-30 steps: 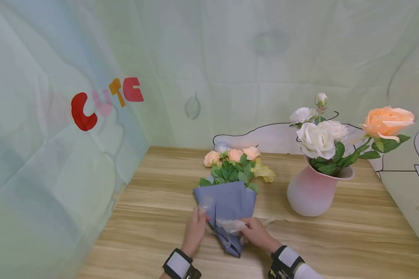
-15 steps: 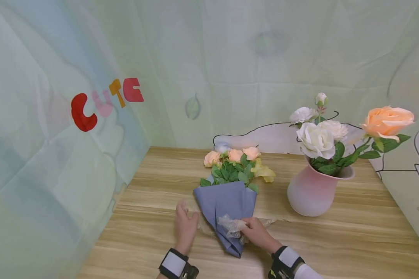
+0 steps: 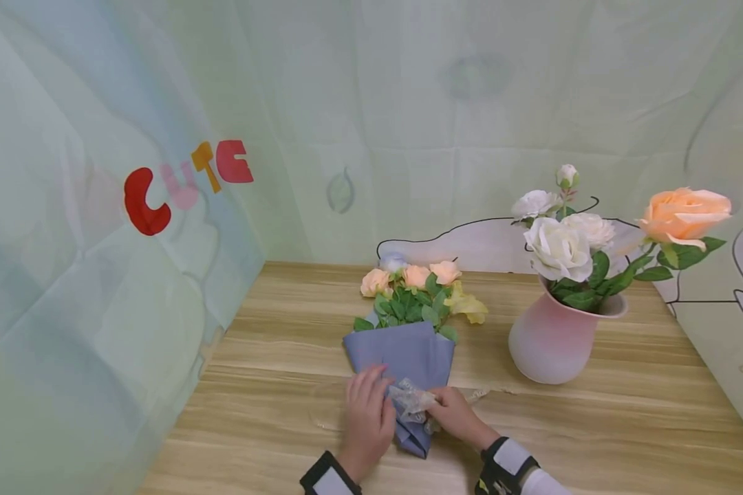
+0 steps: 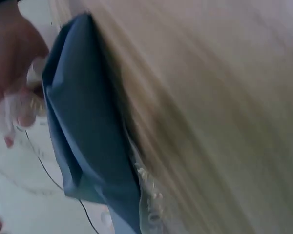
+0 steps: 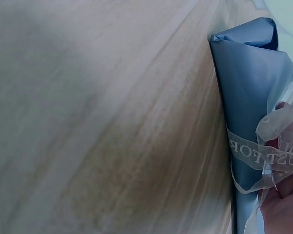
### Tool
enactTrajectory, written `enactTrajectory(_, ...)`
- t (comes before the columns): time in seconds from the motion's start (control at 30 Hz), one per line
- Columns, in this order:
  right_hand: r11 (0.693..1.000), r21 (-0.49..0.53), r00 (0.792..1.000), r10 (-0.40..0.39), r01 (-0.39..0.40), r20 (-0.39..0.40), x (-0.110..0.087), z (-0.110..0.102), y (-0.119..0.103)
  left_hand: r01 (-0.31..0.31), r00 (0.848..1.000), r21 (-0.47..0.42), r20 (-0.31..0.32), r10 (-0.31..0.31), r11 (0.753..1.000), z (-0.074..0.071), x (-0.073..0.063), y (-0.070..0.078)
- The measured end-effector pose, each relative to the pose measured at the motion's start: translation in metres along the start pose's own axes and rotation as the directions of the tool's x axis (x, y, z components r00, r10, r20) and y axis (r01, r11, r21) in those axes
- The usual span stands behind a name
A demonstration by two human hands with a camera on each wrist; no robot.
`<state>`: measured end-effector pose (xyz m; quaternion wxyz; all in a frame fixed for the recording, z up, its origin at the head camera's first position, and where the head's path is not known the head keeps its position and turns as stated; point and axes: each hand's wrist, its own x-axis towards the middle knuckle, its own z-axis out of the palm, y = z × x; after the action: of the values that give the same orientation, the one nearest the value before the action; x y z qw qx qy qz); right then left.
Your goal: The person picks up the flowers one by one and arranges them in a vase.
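Bouquet: the bouquet (image 3: pixel 408 344) lay on the wooden table (image 3: pixel 272 330), somewhat nearer to the left edge than to the right one.
Long axis: it ran from the person toward the far edge; the flowers were at the far end, the narrow end of the blue wrapping (image 5: pixel 249 92) between the wrists.
Right hand: the right hand (image 3: pixel 458 416) pinched the bunched ribbon (image 3: pixel 411 399) at the right side of the narrow part.
Left hand: the left hand (image 3: pixel 370 416) had its fingers rather straight, over the left side of the wrapping; whether they touched it, I could not tell.
Ribbon across: a lettered band crossed the wrapping, athwart the long axis; this crossing seemed to me the relation that mattered most.
Nearer hand: to the bunched ribbon, the right one, already touching it.
Vase: the pink vase (image 3: pixel 554 340) stood apart, toward the far right corner.
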<state>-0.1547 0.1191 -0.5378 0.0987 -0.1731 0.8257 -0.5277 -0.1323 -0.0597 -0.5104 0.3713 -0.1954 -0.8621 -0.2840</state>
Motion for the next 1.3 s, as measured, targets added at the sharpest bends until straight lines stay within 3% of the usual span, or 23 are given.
enactTrajectory(0.07, 1.0, 0.006, 1.0, -0.007, 0.007, 0.004, -0.002, -0.003, -0.009, 0.021, 0.989, 0.027, 0.147, -0.025, 0.999, 0.003, -0.004, 0.005)
enactTrajectory(0.1, 1.0, 0.005, 1.0, -0.008, 0.008, 0.007, -0.002, -0.004, -0.014, 0.045, 0.973, 0.05, 0.224, -0.055, 0.998, 0.005, -0.006, 0.006)
enactTrajectory(0.17, 1.0, 0.007, 1.0, -0.007, 0.007, 0.011, -0.005, -0.007, -0.023, 0.087, 0.923, 0.117, 0.364, -0.124, 0.989, 0.008, -0.012, 0.007)
enactTrajectory(0.23, 1.0, -0.003, 1.0, -0.008, 0.008, 0.01, -0.006, -0.008, -0.031, 0.11, 0.869, 0.163, 0.464, -0.175, 0.98, 0.01, -0.017, 0.007)
enactTrajectory(0.3, 1.0, -0.023, 1.0, -0.012, 0.012, 0.0, -0.007, -0.009, -0.034, 0.11, 0.831, 0.175, 0.524, -0.187, 0.978, 0.011, -0.02, 0.005)
enactTrajectory(0.37, 1.0, -0.022, 1.0, -0.022, 0.022, -0.012, -0.008, -0.009, -0.034, 0.101, 0.805, 0.179, 0.564, -0.186, 0.979, 0.011, -0.021, 0.004)
enactTrajectory(0.53, 0.998, 0.018, 0.996, -0.052, 0.054, -0.065, -0.009, -0.008, -0.034, 0.065, 0.767, 0.207, 0.616, -0.181, 0.976, 0.01, -0.018, 0.004)
enactTrajectory(0.77, 0.993, 0.121, 0.993, -0.001, 0.015, -0.114, -0.013, -0.017, -0.016, 0.018, 0.798, 0.24, 0.581, -0.158, 0.971, 0.011, -0.021, 0.001)
enactTrajectory(0.93, 0.973, 0.215, 0.976, 0.125, -0.085, -0.179, -0.018, -0.027, 0.005, 0.011, 0.808, 0.245, 0.57, -0.153, 0.969, 0.01, -0.022, 0.0)
enactTrajectory(1.13, 0.959, 0.194, 0.895, 0.266, -0.207, -0.359, -0.027, -0.04, 0.008, -0.011, 0.828, 0.241, 0.547, -0.126, 0.971, 0.009, -0.022, 0.0)
enactTrajectory(1.2, 0.943, 0.205, 0.86, 0.324, -0.261, -0.395, -0.031, -0.044, 0.008, -0.008, 0.825, 0.238, 0.55, -0.128, 0.971, 0.008, -0.022, 0.0)
enactTrajectory(1.3, 0.926, 0.224, 0.825, 0.372, -0.303, -0.426, -0.036, -0.05, 0.011, 0.004, 0.817, 0.235, 0.559, -0.139, 0.972, 0.008, -0.022, -0.001)
